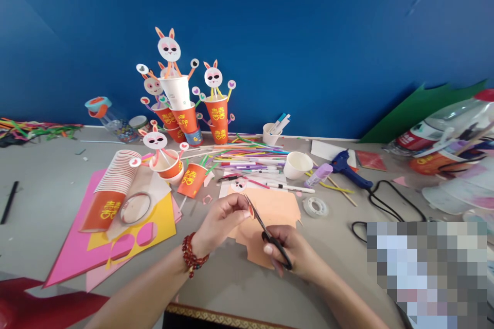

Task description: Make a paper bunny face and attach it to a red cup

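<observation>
My left hand [219, 218], with a beaded bracelet [192, 253] at the wrist, pinches a small orange paper piece with a red centre [251, 211], shaped like a rabbit ear. Black-handled scissors [286, 258] are gripped in my right hand [295, 247]. Their blades point up and left, right beside the small piece; whether they touch it I cannot tell. Beneath both hands lies a light orange paper sheet [281, 206] with cut edges. A white paper rabbit face [238, 185] lies just behind it, partly covered.
Behind stand paper cups with rabbit figures [218, 118]. A cup stack [106, 203] lies on coloured paper [164, 218] at left. Pipe cleaners and pens [250, 162], a tape roll [315, 207], a glue stick [319, 175] and a blue glue gun [350, 169] with a black cord lie to the right.
</observation>
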A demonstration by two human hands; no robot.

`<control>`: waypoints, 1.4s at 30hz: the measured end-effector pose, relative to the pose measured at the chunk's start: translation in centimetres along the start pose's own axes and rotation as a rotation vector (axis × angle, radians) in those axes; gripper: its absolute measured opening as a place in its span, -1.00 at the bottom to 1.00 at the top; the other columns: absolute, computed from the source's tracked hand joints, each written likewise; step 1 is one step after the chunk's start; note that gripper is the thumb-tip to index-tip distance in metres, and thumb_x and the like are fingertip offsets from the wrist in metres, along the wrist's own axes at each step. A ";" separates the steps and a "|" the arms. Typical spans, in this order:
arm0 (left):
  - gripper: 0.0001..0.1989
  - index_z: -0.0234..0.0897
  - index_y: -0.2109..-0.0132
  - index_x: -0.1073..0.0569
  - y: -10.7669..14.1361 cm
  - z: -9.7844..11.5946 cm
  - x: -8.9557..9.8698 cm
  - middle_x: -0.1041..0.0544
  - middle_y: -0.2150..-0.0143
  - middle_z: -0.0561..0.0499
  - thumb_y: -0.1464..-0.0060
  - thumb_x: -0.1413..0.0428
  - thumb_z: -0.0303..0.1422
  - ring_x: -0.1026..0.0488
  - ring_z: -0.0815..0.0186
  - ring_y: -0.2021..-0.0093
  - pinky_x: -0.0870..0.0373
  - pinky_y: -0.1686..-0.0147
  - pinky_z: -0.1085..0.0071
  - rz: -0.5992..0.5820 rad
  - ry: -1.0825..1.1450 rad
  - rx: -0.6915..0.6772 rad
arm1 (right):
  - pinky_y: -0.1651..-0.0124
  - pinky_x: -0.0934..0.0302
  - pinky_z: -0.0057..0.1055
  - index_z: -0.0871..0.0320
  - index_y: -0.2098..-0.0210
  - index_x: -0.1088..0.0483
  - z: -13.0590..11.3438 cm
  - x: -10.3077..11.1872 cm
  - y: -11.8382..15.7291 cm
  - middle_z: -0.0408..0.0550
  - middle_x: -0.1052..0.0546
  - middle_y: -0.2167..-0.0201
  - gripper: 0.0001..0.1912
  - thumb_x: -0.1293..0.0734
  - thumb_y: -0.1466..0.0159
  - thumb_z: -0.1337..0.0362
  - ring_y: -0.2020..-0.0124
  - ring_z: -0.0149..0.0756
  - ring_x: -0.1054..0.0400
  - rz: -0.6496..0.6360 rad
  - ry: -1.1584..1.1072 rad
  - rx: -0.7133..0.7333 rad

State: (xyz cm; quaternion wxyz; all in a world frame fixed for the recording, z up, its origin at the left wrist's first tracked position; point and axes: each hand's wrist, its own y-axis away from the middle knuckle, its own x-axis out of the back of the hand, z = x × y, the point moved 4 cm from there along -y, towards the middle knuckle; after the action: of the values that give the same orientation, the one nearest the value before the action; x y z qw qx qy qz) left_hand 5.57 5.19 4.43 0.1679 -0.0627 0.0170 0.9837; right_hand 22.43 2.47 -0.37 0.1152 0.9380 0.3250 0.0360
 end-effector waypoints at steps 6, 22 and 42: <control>-0.88 -0.30 0.34 -0.38 0.0 -0.2 0.0 -0.46 0.30 -0.02 -0.09 -0.12 -0.34 -0.37 0.28 0.22 -0.25 0.17 0.38 0.009 0.013 -0.017 | 0.61 0.07 -0.52 0.11 0.58 -0.19 -0.1 -0.1 0.0 -0.23 -0.33 0.79 -0.41 -0.32 -0.13 -0.29 0.74 -0.47 -0.11 0.001 -0.011 0.006; -0.89 -0.29 0.34 -0.36 0.1 0.4 -0.1 -0.46 0.30 -0.01 -0.16 -0.03 -0.39 -0.39 0.29 0.24 -0.28 0.19 0.40 -0.056 -0.234 -0.073 | 0.57 0.05 -0.51 0.13 0.52 -0.20 -1.3 -0.3 0.1 -0.21 -0.37 0.73 -0.39 -0.34 -0.05 -0.32 0.67 -0.43 -0.19 -0.046 -0.037 -0.041; -0.87 -0.29 0.35 -0.38 0.1 0.5 0.0 -0.47 0.31 -0.02 -0.15 -0.07 -0.36 -0.41 0.29 0.26 -0.31 0.21 0.42 -0.069 -0.213 -0.072 | 0.60 0.13 -0.51 0.13 0.56 -0.21 -0.9 0.2 0.1 -0.20 -0.37 0.75 -0.38 -0.32 -0.08 -0.33 0.71 -0.48 -0.09 -0.053 -0.012 -0.033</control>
State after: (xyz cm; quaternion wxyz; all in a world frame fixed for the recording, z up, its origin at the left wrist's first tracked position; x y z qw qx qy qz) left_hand 5.50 5.12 4.94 0.2004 0.0355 -0.0383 0.9783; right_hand 22.57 2.69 0.52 0.1334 0.9273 0.3483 0.0327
